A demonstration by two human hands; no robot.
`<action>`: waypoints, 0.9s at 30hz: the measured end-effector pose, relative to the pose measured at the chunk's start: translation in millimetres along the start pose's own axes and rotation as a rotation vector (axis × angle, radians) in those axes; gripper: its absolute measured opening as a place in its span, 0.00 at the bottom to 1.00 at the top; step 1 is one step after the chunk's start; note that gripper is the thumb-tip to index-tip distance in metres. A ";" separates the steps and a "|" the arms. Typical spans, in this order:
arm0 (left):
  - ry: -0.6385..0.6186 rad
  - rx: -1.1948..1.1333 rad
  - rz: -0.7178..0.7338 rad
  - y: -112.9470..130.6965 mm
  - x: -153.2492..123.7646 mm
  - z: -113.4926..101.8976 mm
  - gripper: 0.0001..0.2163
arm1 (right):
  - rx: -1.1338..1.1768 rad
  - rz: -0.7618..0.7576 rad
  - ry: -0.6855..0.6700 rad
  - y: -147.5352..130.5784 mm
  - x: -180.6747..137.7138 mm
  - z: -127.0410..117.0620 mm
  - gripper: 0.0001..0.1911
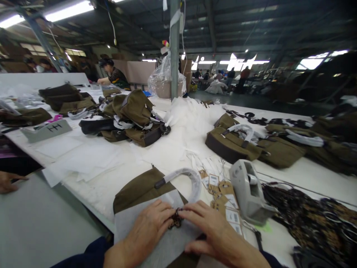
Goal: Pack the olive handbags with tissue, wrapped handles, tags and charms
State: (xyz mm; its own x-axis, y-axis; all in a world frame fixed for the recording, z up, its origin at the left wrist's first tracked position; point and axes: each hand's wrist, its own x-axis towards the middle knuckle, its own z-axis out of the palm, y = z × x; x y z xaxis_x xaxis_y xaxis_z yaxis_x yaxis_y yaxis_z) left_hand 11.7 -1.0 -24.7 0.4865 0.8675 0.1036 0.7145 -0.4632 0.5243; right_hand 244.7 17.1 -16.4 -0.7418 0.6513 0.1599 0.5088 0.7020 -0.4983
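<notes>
An olive bag [142, 188] lies at the table's near edge, a sheet of white paper [126, 227] across its front. Its handle [195, 182], wrapped in a pale cover, arches to the right. Over the paper, my left hand [147, 229] and my right hand [213, 229] meet with bent fingers at a small brown-and-black patterned piece [175, 220] with a metal ring. The fingertips of both hands close on this piece and partly hide it. Brown hang tags [220, 190] with barcode labels lie right of the bag, beside a grey tape dispenser [247, 193].
Olive bags [136, 115] are piled at the left back, with another bag [234, 139] at the right back. White tissue [186, 115] is heaped between. Patterned straps [320, 216] lie at the right. Another person's hand [11, 181] is at far left; a co-worker [114, 74] sits across.
</notes>
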 end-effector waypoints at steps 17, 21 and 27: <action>-0.211 -0.290 0.021 -10.1 -2.6 -37.0 0.13 | 0.033 0.181 -0.077 8.1 52.6 20.6 0.09; -0.194 -0.133 -0.014 -9.0 -9.9 -61.5 0.13 | 0.103 0.119 -0.179 16.1 63.2 13.0 0.07; 0.009 0.318 0.301 25.5 -11.6 -34.8 0.15 | 0.167 0.124 -0.307 32.4 80.5 14.4 0.02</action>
State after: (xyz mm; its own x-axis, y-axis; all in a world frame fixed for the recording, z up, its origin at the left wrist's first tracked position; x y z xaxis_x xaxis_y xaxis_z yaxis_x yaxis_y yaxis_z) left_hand 6.7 -16.6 16.9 0.6937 0.6859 0.2200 0.6613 -0.7275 0.1830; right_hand 195.2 88.1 -32.0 -0.7882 0.5940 -0.1612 0.5437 0.5494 -0.6345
